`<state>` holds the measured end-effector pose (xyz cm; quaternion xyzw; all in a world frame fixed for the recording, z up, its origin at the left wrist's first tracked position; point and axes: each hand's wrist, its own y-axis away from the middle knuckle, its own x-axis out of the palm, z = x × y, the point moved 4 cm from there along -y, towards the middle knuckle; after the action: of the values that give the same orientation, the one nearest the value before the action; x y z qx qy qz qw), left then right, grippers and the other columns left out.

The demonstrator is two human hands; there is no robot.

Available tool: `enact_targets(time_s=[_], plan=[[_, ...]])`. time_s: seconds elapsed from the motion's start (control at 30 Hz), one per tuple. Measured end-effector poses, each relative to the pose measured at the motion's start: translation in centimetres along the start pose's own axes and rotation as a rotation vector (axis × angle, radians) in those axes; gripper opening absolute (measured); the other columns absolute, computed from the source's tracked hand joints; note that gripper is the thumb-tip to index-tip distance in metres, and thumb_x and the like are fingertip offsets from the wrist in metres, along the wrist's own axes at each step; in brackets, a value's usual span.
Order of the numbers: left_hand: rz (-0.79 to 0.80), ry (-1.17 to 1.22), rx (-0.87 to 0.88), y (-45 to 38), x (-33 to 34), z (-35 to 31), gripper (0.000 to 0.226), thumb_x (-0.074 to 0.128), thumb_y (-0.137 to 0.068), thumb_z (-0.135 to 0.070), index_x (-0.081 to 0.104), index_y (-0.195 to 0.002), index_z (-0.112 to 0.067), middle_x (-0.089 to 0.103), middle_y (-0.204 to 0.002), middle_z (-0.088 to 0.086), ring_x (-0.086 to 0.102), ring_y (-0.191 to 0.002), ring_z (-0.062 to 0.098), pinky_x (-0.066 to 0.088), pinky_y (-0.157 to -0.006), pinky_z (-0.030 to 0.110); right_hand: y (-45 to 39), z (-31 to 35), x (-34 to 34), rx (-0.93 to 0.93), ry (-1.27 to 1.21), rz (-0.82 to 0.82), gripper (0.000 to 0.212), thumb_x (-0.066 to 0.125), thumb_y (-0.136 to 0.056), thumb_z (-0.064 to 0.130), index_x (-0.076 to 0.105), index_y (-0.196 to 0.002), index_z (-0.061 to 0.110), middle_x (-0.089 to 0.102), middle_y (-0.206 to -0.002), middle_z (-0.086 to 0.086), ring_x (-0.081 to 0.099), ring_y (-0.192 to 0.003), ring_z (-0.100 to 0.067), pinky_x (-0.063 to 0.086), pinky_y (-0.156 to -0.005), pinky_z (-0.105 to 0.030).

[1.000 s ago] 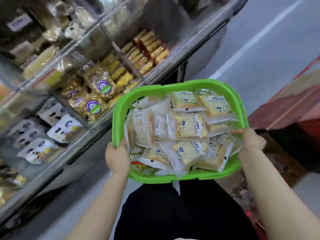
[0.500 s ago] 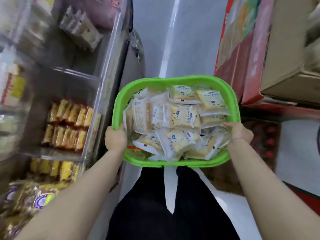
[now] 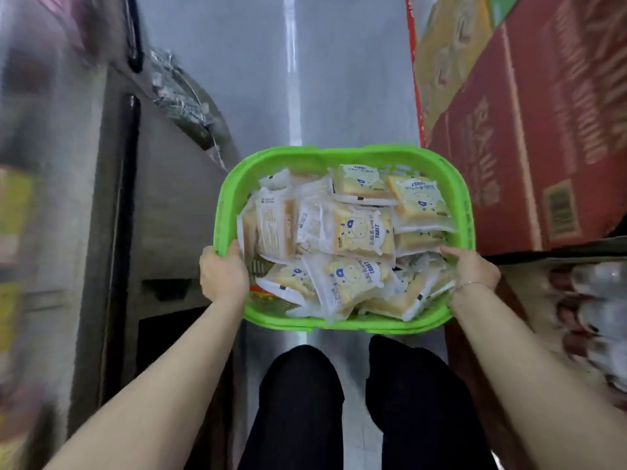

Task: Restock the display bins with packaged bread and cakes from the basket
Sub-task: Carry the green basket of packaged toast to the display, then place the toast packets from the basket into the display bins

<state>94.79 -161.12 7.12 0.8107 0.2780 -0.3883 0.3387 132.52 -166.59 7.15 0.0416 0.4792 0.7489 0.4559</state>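
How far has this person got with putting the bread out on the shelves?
Nothing looks shelved yet: the green basket is piled with toast packets. In hand: the left hand and right hand each grip the basket's rim, carrying it above a grey aisle floor, red cartons to the right. Left: all the unloading; no display bin shows clearly in this blurred view.

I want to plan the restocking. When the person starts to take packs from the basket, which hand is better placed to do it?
Probably the right hand. Both hands grip the basket rim, but the display case is on the left, so the left hand could hold the basket near it. The right hand's fingertips already lie beside the packs.
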Motion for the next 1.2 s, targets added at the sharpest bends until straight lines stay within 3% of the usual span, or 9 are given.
enact_targets(time_s=[0.13, 0.27, 0.43, 0.63, 0.73, 0.87, 1.0, 1.1, 1.2], plan=[[-0.021, 0.048, 0.022, -4.8, 8.5, 2.3, 0.036, 0.055, -0.088, -0.042, 0.059, -0.104, -0.01, 0.064, -0.109, 0.013, 0.058, -0.102, 0.037, 0.042, -0.085, 0.04, -6.7, -3.2, 5.4, -0.051, -0.08, 0.01, 0.038, 0.077, -0.062, 0.001, 0.065, -0.097, -0.008, 0.058, -0.089, -0.002, 0.051, -0.072, -0.015, 0.05, -0.068, -0.034], [-0.048, 0.081, 0.042, -7.8, 14.0, 4.8, 0.036, 0.056, -0.088, -0.044, 0.059, -0.101, -0.011, 0.064, -0.107, 0.012, 0.058, -0.1, 0.037, 0.042, -0.085, 0.041, -12.4, -5.8, 8.3, -0.079, -0.062, 0.063, 0.027, 0.077, -0.058, 0.0, 0.055, -0.073, 0.003, 0.061, -0.08, -0.003, 0.054, -0.061, -0.016, 0.048, -0.066, -0.027], [-0.041, 0.062, 0.04, -8.8, 17.2, 6.9, 0.038, 0.056, -0.089, -0.043, 0.058, -0.105, -0.008, 0.063, -0.108, 0.014, 0.057, -0.099, 0.038, 0.042, -0.082, 0.041, -16.3, -7.1, 9.6, -0.11, 0.092, 0.112, 0.038, 0.079, -0.061, 0.007, 0.061, -0.094, 0.005, 0.065, -0.103, -0.015, 0.063, -0.095, -0.031, 0.05, -0.093, -0.044], [0.005, 0.037, 0.026, -8.4, 18.2, 8.9, 0.04, 0.054, -0.092, -0.037, 0.053, -0.114, -0.003, 0.058, -0.116, 0.021, 0.054, -0.107, 0.042, 0.041, -0.089, 0.045, -18.1, -7.3, 9.9, -0.138, 0.388, 0.182, 0.049, 0.077, -0.069, 0.016, 0.061, -0.112, -0.002, 0.062, -0.115, -0.02, 0.06, -0.104, -0.037, 0.048, -0.095, -0.049], [0.052, 0.163, 0.092, -8.8, 17.2, 7.4, 0.045, 0.058, -0.09, -0.02, 0.041, -0.127, 0.0, 0.045, -0.129, 0.022, 0.047, -0.119, 0.039, 0.038, -0.101, 0.044, -16.7, -4.0, 10.7, -0.426, 0.804, 0.063, 0.067, 0.069, -0.078, 0.016, 0.036, -0.135, 0.0, 0.04, -0.138, -0.023, 0.043, -0.123, -0.04, 0.035, -0.105, -0.045], [-0.035, 0.213, 0.705, -6.9, 14.4, 1.9, 0.056, 0.058, -0.089, -0.015, 0.037, -0.14, -0.009, 0.036, -0.143, 0.01, 0.032, -0.134, 0.018, 0.025, -0.111, 0.029, -10.4, 0.5, 16.2, -1.026, 1.119, 0.259, 0.075, 0.062, -0.079, 0.018, 0.025, -0.144, 0.017, 0.032, -0.144, -0.019, 0.033, -0.131, -0.037, 0.031, -0.105, -0.042], [0.219, -0.038, 0.94, -5.1, 17.4, -1.8, 0.056, 0.061, -0.09, -0.039, 0.043, -0.141, -0.022, 0.031, -0.151, 0.011, 0.023, -0.142, 0.02, 0.018, -0.113, 0.031, -6.5, -2.3, 22.0, -1.067, 1.505, 0.558, 0.093, 0.071, -0.074, 0.032, 0.015, -0.148, 0.027, 0.019, -0.153, -0.011, 0.017, -0.141, -0.032, 0.028, -0.111, -0.046], [0.249, -0.426, 0.934, -5.9, 20.1, -2.0, 0.079, 0.056, -0.085, -0.058, 0.018, -0.15, -0.034, 0.021, -0.157, 0.009, 0.017, -0.145, 0.022, 0.019, -0.112, 0.043, -6.8, -4.4, 23.5, -1.022, 1.612, 0.564, 0.102, 0.074, -0.071, 0.042, 0.009, -0.149, 0.031, 0.015, -0.154, -0.008, 0.011, -0.143, -0.031, 0.026, -0.112, -0.047], [0.259, -0.634, 0.868, -7.5, 21.3, -1.7, 0.096, 0.062, -0.076, -0.063, 0.01, -0.151, -0.034, 0.037, -0.146, 0.009, 0.035, -0.134, 0.029, 0.033, -0.101, 0.047, -7.3, -4.1, 23.6, -1.088, 1.621, 0.475, 0.112, 0.079, -0.062, 0.051, 0.011, -0.148, 0.029, 0.023, -0.148, -0.009, 0.024, -0.138, -0.03, 0.032, -0.106, -0.047]])
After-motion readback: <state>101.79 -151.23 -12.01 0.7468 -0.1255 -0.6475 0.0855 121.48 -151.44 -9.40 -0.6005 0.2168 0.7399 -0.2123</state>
